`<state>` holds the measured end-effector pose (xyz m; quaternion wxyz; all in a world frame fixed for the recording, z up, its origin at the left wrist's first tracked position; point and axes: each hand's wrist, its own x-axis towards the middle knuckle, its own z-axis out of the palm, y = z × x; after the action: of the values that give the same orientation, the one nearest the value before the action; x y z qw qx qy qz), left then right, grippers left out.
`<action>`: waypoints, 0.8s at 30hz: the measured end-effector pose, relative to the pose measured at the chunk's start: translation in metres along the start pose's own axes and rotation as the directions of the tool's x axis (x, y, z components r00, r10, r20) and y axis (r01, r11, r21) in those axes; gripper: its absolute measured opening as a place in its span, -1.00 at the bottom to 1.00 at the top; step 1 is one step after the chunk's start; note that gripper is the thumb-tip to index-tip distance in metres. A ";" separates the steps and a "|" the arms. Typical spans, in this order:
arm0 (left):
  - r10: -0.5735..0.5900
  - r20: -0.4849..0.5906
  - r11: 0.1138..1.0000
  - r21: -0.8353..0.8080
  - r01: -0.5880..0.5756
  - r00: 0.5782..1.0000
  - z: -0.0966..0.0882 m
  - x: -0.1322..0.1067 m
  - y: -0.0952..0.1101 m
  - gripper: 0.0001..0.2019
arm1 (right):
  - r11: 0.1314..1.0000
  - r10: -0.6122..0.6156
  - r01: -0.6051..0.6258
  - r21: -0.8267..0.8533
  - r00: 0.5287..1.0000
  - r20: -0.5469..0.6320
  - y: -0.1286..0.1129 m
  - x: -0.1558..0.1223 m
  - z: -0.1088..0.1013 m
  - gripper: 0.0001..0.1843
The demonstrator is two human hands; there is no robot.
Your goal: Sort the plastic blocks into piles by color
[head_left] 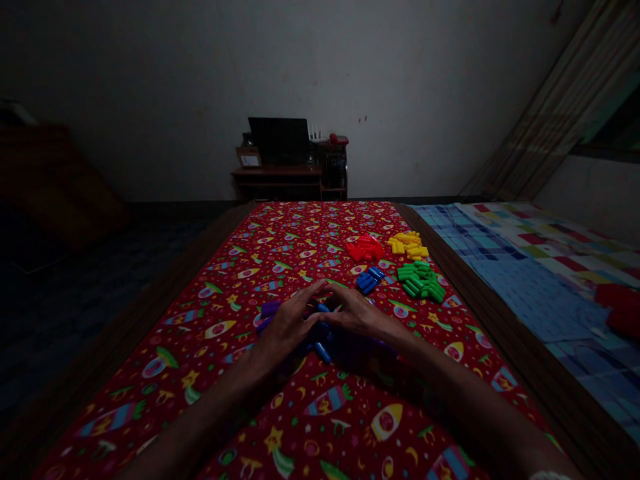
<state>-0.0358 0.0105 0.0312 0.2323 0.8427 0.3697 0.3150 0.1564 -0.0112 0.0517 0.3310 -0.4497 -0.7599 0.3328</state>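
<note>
My left hand [290,315] and my right hand [354,309] are low over the red patterned cloth, their thumbs and fingertips meeting in a ring. Each hand is curved, with the thumb apart from the fingers. Inside the ring and just below it are loose blue tube-shaped pieces [323,352], partly hidden by the hands. Purple pieces [269,309] peek out beside my left hand. A small blue pile [369,281] sits just beyond my right hand. Farther off lie a red pile [365,248], a yellow pile [410,246] and a green pile [421,280].
The red cloth [200,373] with rockets and stars covers a long surface with brown edges [450,267]. To the right is a blue checked sheet [525,293]. A dark screen [280,141] stands on a low desk [277,172] by the far wall.
</note>
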 end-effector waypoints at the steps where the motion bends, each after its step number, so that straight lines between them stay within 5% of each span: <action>1: -0.016 -0.018 1.000 -0.002 0.016 1.000 0.001 0.001 0.001 -0.45 | 1.000 -0.030 0.030 0.004 0.999 -0.010 0.000 0.000 0.001 -0.54; 7: -0.054 -0.096 0.997 -0.051 0.049 0.994 -0.014 0.012 0.002 -0.57 | 0.999 0.005 -0.012 -0.045 0.988 -0.156 0.015 0.010 -0.018 -0.77; 12: -0.034 0.216 0.988 0.158 0.000 0.976 -0.032 0.005 -0.017 -0.62 | 0.940 -0.142 -0.032 -0.340 0.868 -0.476 0.050 0.022 -0.057 -0.78; 17: -0.019 0.429 0.967 0.237 -0.092 0.903 -0.036 -0.012 -0.012 -0.47 | 0.828 -0.145 -0.053 -0.559 0.941 -0.305 0.080 0.024 -0.066 -0.77; 21: -0.006 0.439 0.968 0.228 -0.105 0.898 -0.034 -0.014 -0.014 -0.46 | 0.788 -0.066 -0.121 -0.604 0.958 -0.278 0.084 0.020 -0.064 -0.78; 24: 0.002 0.357 0.970 0.225 -0.088 0.934 -0.030 -0.007 -0.032 -0.57 | 0.792 -0.080 -0.145 -0.593 0.938 -0.337 0.073 0.018 -0.065 -0.76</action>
<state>-0.0761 0.0297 0.0300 0.1854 0.9155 0.3374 0.1170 0.2358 0.0463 0.0331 0.2901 -0.5964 -0.7484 -0.0079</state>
